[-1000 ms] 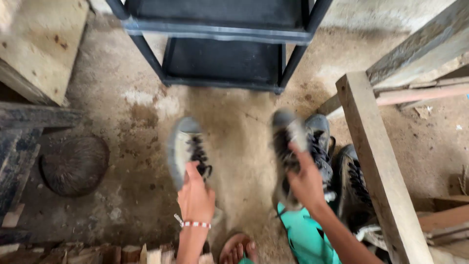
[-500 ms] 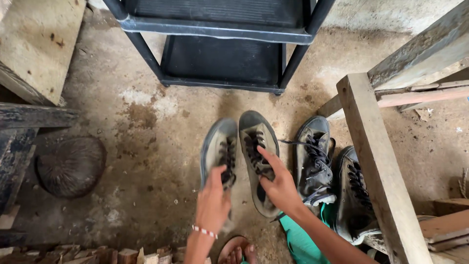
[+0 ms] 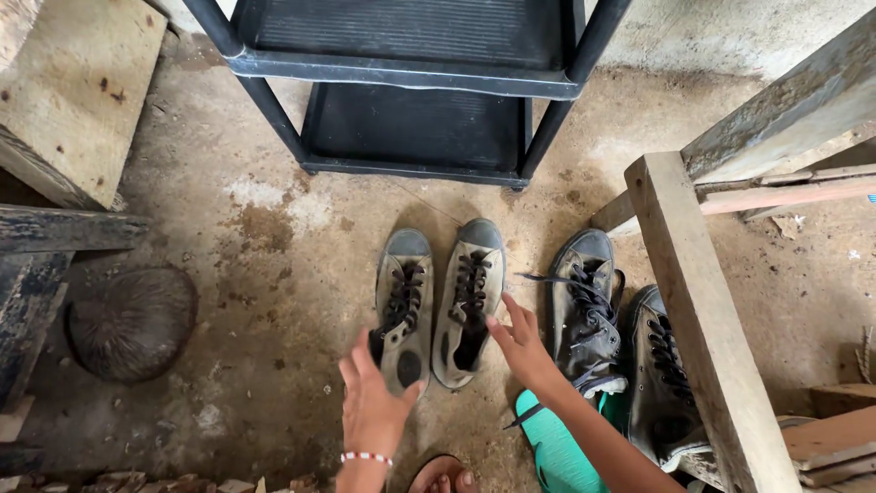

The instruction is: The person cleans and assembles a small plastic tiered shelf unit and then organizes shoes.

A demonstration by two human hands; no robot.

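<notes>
Dusty concrete floor, stained and gritty. Black shelf rack ahead, wooden beam to the right, planks and round brush to the left. Two grey shoes side by side on the floor — two darker shoes beside them, one turquoise sandal below. Left hand open, fingers spread, at the heel of the left grey shoe; right hand open too, just beside the right one — holding nothing.
</notes>
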